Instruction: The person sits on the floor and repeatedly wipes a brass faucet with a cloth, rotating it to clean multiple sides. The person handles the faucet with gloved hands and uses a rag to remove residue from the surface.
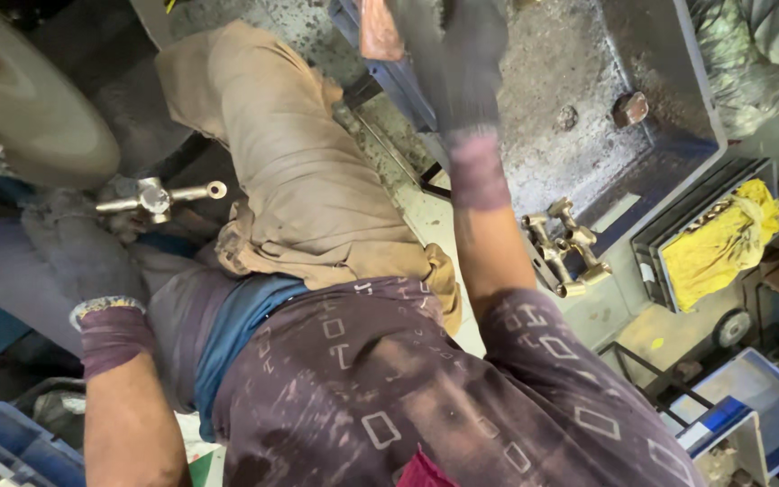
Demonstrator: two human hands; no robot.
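Note:
My left hand [78,248], in a dusty grey glove, grips a shiny metal tap fitting [157,195] with a cross-shaped body and a ring-ended stem. It holds the fitting just below a large round buffing wheel [42,113] at the upper left. My right hand [457,59], also gloved, reaches up to the top edge of the view beside a copper-coloured piece [379,32]; its fingertips are cut off there. A cluster of brass tap fittings [565,245] lies on a ledge right of my right forearm. My knee in tan trousers [304,171] fills the middle.
A grimy grey tray with a blue rim [678,90] holds a small brown lump [630,108]. A dark crate with a yellow cloth [721,239] stands at the right. Blue crates sit at the lower left [11,442] and lower right [768,406].

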